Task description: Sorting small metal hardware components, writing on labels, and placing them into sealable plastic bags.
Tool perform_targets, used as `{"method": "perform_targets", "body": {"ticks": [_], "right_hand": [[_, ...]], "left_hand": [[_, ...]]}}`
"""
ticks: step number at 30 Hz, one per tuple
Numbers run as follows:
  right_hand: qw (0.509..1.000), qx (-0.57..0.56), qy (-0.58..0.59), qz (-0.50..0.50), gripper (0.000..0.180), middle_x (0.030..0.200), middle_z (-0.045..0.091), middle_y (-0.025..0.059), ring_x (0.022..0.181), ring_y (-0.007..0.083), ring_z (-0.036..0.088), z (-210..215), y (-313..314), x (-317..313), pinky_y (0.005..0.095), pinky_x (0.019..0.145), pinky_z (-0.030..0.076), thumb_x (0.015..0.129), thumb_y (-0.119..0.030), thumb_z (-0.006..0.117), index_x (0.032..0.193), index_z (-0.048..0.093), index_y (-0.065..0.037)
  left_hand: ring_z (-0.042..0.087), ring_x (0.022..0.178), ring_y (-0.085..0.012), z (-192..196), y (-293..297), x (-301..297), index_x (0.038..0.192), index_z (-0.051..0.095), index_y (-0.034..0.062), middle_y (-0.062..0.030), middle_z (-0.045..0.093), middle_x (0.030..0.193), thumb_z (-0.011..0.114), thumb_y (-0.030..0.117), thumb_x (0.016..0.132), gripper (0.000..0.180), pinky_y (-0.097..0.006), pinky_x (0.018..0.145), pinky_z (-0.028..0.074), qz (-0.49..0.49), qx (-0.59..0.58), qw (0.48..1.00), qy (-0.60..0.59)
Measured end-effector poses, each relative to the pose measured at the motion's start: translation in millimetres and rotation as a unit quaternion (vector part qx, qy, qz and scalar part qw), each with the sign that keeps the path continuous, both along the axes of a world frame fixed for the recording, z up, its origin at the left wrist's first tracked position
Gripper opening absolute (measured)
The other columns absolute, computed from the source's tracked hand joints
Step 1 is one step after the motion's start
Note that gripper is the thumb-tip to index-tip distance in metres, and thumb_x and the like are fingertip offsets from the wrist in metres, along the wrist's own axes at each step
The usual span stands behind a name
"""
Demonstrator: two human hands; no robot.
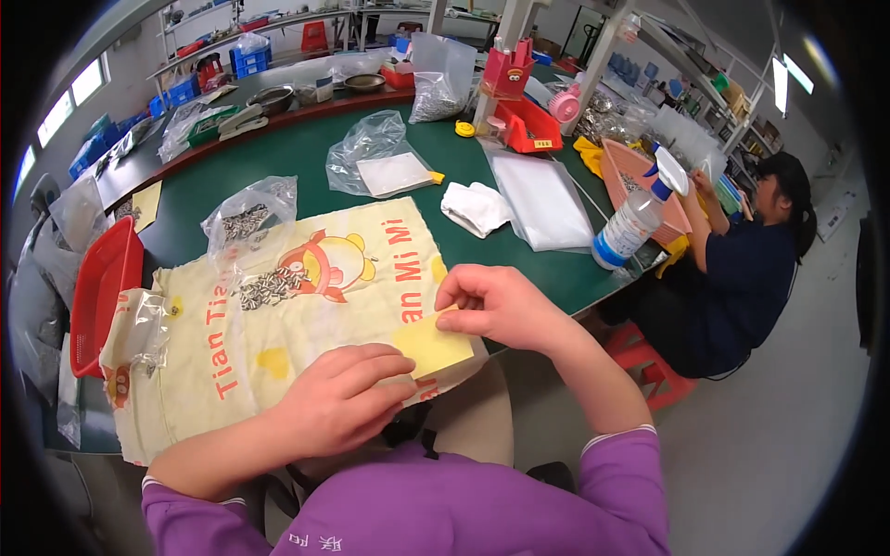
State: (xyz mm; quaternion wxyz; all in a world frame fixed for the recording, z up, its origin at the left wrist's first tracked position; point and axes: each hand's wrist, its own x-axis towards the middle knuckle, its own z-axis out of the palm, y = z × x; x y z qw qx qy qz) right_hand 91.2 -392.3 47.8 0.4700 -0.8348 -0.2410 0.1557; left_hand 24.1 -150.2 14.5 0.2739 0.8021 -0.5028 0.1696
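Between my hands lies a small yellow piece of paper [433, 347], over the right edge of a pale yellow printed cloth [250, 357]. My right hand [505, 310] pinches the paper's upper right edge between thumb and fingers. Fingers loosely stretched, my left hand [345, 394] rests palm down with its fingertips at the paper's lower left edge; its thumb is hidden. Farther in on the cloth is a pile of small metal pins [269, 289]. A clear bag [248, 222] with more metal pieces lies behind the pile.
A red tray [104, 296] stands left of the cloth. Beyond are a white cloth [476, 208], clear plastic bags [547, 199] and a bag of parts [438, 93]. A spray bottle [630, 222] stands at right, near a pink basket [640, 181] and a seated person [742, 269].
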Motion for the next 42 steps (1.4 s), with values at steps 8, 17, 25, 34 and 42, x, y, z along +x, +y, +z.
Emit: {"method": "perform_targets", "body": {"ticks": [8,17,25,34,42], "right_hand": [[0.957,-0.114,-0.242,-0.109,0.029,0.1,0.054,0.0089,0.083,0.0179,0.057,-25,11,100,0.0289,0.076,0.048,0.079,-0.018,0.067,0.106,0.062,-0.008],[0.727,-0.23,-0.539,-0.358,0.043,0.139,0.037,0.0188,0.128,0.0386,0.033,61,-20,282,0.0493,0.106,0.026,0.074,-0.031,0.069,0.115,0.063,-0.021],[0.736,-0.324,-0.436,-0.405,0.053,0.141,0.04,0.0091,0.132,0.0347,0.032,75,-26,345,0.0527,0.107,0.02,0.084,-0.043,0.054,0.128,0.053,-0.015],[0.757,0.542,-0.328,-0.162,0.035,0.111,0.057,0.0104,0.099,0.0208,0.059,141,6,267,0.0295,0.086,0.05,0.087,0.0,0.058,0.118,0.043,-0.004],[0.891,0.453,-0.015,0.007,0.04,0.108,0.051,0.0092,0.061,0.0056,0.037,45,53,131,0.0176,0.049,0.033,0.099,-0.027,0.039,0.131,0.039,-0.002]], "left_hand": [[0.026,0.132,-0.0429,-57,-7,24,0.133,0.038,-0.0022,-0.0256,0.032,0.139,0.053,0.045,0.086,0.068,-0.052,0.109,0.021,0.024,0.181,0.982,0.053],[0.019,0.136,-0.0412,-52,-8,29,0.136,0.033,-0.0028,-0.0257,0.027,0.144,0.046,0.043,0.09,0.066,-0.05,0.111,0.017,0.001,0.182,0.981,0.07],[0.019,0.137,-0.0391,-55,-3,31,0.138,0.03,-0.0007,-0.0236,0.023,0.146,0.053,0.034,0.087,0.067,-0.05,0.111,0.016,-0.01,0.202,0.977,0.069],[0.018,0.137,-0.0387,-54,-3,31,0.138,0.032,-0.0005,-0.0233,0.024,0.146,0.055,0.034,0.085,0.067,-0.049,0.111,0.015,0.003,0.202,0.977,0.075],[0.017,0.137,-0.0378,-57,-5,28,0.138,0.032,0.0001,-0.0223,0.025,0.145,0.057,0.035,0.084,0.07,-0.048,0.112,0.014,0.011,0.196,0.978,0.069]]}}
